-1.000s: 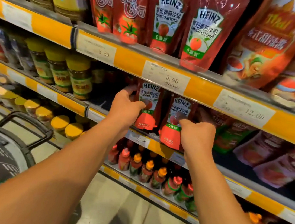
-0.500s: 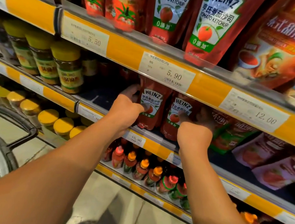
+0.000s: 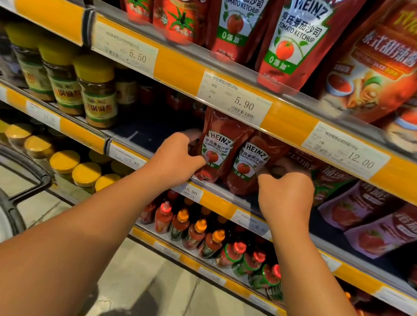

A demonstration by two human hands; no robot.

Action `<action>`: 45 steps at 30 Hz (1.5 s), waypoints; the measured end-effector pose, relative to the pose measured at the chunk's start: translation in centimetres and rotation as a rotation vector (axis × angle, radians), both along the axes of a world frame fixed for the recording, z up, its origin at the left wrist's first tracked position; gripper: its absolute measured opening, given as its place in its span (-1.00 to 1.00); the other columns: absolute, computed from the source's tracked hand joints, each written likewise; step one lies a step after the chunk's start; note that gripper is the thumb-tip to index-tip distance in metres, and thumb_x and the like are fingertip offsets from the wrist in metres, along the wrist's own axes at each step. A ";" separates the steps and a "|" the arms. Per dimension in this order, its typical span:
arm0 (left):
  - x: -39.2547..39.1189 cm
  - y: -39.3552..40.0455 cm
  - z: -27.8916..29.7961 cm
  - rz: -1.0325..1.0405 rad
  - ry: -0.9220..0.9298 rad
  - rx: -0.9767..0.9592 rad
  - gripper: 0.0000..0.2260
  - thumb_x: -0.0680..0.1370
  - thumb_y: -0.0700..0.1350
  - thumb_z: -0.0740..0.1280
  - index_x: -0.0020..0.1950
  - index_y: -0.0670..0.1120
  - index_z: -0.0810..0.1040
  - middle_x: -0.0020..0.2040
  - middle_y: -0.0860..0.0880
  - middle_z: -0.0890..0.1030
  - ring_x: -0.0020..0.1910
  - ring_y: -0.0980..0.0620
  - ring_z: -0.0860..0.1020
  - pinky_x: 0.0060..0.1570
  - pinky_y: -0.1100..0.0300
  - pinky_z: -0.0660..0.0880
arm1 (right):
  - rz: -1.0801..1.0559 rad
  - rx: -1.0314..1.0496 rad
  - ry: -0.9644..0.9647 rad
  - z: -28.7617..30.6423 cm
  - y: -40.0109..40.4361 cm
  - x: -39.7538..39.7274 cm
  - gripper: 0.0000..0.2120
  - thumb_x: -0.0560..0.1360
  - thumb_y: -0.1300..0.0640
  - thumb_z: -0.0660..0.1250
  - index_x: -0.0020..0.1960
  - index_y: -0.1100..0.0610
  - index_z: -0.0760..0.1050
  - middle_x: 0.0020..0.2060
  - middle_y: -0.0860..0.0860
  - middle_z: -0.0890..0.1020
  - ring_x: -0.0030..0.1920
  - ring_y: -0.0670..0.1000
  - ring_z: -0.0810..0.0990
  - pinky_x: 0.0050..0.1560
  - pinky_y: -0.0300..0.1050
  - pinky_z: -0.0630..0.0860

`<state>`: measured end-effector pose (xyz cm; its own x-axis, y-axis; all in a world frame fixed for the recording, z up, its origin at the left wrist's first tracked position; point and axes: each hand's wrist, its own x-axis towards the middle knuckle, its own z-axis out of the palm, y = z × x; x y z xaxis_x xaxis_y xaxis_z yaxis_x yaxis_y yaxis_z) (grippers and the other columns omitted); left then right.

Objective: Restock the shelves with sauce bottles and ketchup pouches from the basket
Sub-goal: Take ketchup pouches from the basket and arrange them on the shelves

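Observation:
Two red Heinz ketchup pouches stand upright side by side on the middle shelf (image 3: pixel 213 197). My left hand (image 3: pixel 176 159) grips the left pouch (image 3: pixel 216 145) at its left edge, thumb on the front. My right hand (image 3: pixel 286 192) holds the right pouch (image 3: pixel 251 162) at its right side, fingers curled behind it. Small sauce bottles (image 3: pixel 193 231) with red and orange caps stand in a row on the shelf below. The black basket handle (image 3: pixel 19 165) shows at the far left.
More ketchup pouches (image 3: pixel 294 37) hang over the upper shelf edge above my hands. Yellow-lidded jars (image 3: pixel 95 90) stand to the left. Purple and red pouches (image 3: pixel 367 209) lie to the right on the same shelf. Grey floor lies below.
Both pouches have been pushed a little farther back and stand more upright on the shelf. My hands stay on them. The view has shifted closer and slightly right.

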<state>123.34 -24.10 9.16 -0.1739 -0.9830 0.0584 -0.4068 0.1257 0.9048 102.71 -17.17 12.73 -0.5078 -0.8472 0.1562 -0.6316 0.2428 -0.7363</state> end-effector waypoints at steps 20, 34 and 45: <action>-1.5 -0.9 -1.2 0.080 0.083 -0.014 -0.68 0.53 -0.03 0.53 0.27 0.06 0.64 0.07 0.07 0.72 0.03 0.07 0.68 0.10 0.02 0.66 | -0.064 -0.046 -0.237 -3.1 -1.0 1.8 -0.87 0.52 -0.04 0.47 0.04 -0.13 0.56 -0.25 0.01 0.71 -0.19 0.14 0.72 -0.10 0.21 0.68; 4.6 1.8 2.2 0.013 0.000 0.092 -0.70 0.57 -0.07 0.48 0.29 0.02 0.58 0.18 -0.02 0.61 0.13 -0.02 0.60 0.11 0.06 0.56 | -0.055 -0.164 -0.292 -1.1 3.4 4.2 -0.74 0.47 0.09 0.41 0.00 -0.18 0.38 -0.18 -0.03 0.68 -0.14 0.07 0.73 -0.12 0.26 0.69; 28.4 14.9 1.2 0.284 0.099 0.150 -0.90 0.60 -0.04 0.44 0.11 0.07 0.67 0.06 0.05 0.71 0.05 0.11 0.67 -0.01 0.12 0.60 | 0.617 0.109 -0.133 1.5 7.9 19.0 -0.89 0.57 0.22 0.44 0.01 0.01 0.63 -0.13 -0.01 0.72 -0.21 -0.03 0.69 -0.38 -0.30 0.55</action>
<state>151.72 -9.18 10.37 0.1071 -0.9904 -0.0879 -0.3161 -0.1177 0.9414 121.75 -9.29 14.23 0.0689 -0.9974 0.0221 -0.5841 -0.0582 -0.8096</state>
